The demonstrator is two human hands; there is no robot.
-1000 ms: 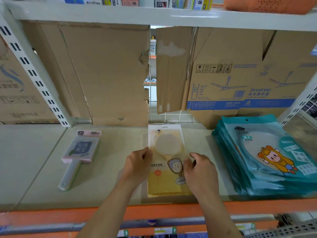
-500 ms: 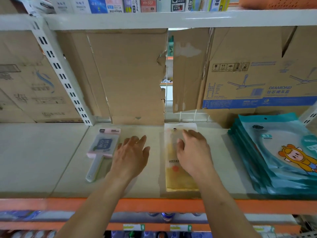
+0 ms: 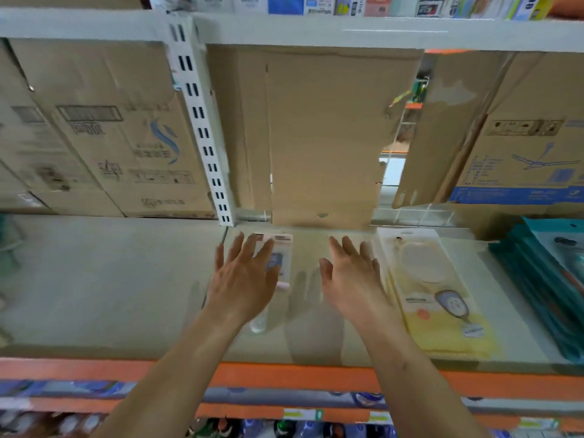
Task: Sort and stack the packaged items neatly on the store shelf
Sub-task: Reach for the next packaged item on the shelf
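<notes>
Left hand (image 3: 243,281) and right hand (image 3: 350,279) hover open, fingers straight. Left hides much of the blurred pink pack (image 3: 283,246).

Blur smears nearly all the print. On the top shelf, one boxed item (image 3: 532,4) shows large characters turned sideways, reading "38" or "3B". The right carton (image 3: 521,159) carries a row of handling symbols and a ceiling-fan drawing; its lettering is illegible. The left carton (image 3: 126,147) has unreadable dark characters. The pink package (image 3: 282,240) bears a barcode, digits unreadable.
</notes>
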